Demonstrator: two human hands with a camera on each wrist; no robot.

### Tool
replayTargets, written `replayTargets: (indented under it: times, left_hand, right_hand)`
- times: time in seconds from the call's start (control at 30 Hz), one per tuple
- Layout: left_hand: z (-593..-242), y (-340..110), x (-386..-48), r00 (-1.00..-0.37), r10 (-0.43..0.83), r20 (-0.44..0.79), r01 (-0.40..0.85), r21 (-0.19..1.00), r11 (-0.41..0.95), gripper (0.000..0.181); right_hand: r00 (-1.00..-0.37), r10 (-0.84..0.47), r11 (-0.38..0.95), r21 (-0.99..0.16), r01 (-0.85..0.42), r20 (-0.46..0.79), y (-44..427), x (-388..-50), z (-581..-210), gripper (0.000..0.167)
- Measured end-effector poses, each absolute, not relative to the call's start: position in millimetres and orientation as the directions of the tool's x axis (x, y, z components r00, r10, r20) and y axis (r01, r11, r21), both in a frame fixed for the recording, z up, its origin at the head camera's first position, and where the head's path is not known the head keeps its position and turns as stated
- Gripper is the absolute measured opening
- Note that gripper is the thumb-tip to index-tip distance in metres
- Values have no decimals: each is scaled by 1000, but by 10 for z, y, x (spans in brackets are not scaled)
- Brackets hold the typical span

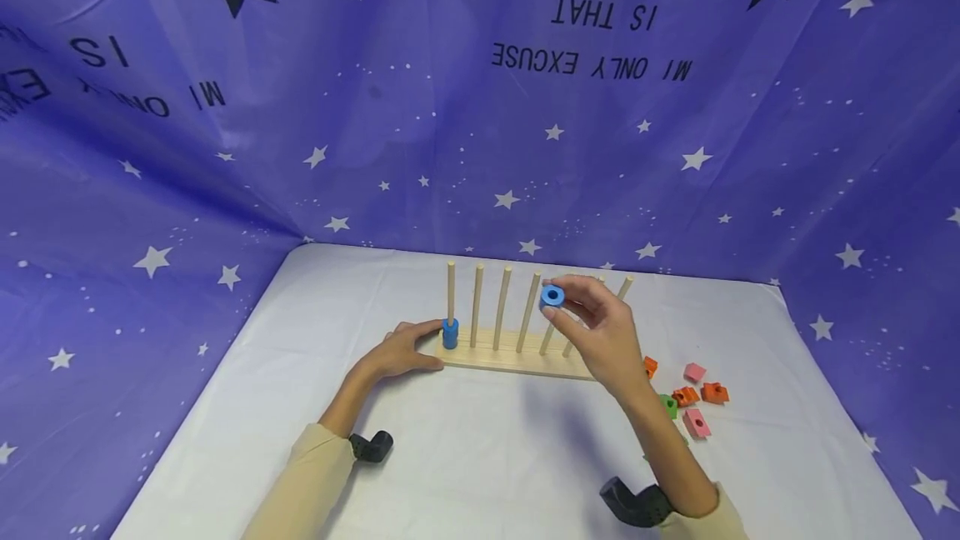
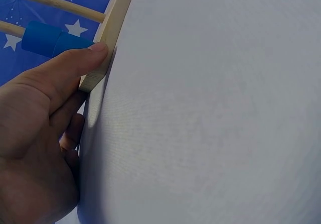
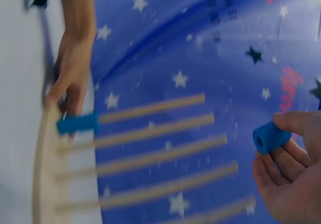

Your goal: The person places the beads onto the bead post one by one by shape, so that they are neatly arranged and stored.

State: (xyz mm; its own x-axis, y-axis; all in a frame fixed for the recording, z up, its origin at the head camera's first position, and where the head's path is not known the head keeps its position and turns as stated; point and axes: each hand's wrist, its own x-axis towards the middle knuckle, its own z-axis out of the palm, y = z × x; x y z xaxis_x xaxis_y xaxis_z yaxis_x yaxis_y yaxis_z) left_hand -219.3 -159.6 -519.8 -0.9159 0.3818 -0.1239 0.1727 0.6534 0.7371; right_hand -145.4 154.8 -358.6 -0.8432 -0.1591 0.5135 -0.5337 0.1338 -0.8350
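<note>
A wooden peg board (image 1: 517, 365) stands on the white cloth with a row of upright pegs. My left hand (image 1: 397, 352) holds its left end, the thumb at the front edge and the fingers behind, as the left wrist view shows. Blue beads (image 1: 450, 335) sit stacked at the bottom of the leftmost peg, beside that hand. Raised over the board's right half, my right hand (image 1: 603, 340) pinches a blue bead (image 3: 273, 136) between thumb and fingers. The bead's hole shows in the head view, apart from the pegs. This hand hides part of the right-hand pegs.
Right of the board lie loose blocks with holes: several orange ones (image 1: 715, 392), pink ones (image 1: 697, 423) and a green one (image 1: 669, 406), partly behind my right forearm. A purple star-printed cloth (image 1: 450, 107) rises behind and at both sides of the white table (image 1: 480, 457).
</note>
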Motion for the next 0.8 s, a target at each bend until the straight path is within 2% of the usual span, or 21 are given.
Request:
replayTargets:
  times: [0.3,0.53,0.8]
  left_hand:
    - [-5173,-1619,-2208,-919,377,-116,179,729,661,77]
    - [-5174,-1625,-2200,-917,374,-136,164,728,666,78]
    - [-5136,-1598,-2184,-911,387,-141,161,744,649,78]
  right_hand:
    - [-877,-147,-31,-888,-459,458,767,-1801,-3437,33]
    - [-881,-159,2,-892,-451,445,460,-1961,-3530,35]
    - [-891,-134,71,-893,-445,434,340,-2045,-3656,33]
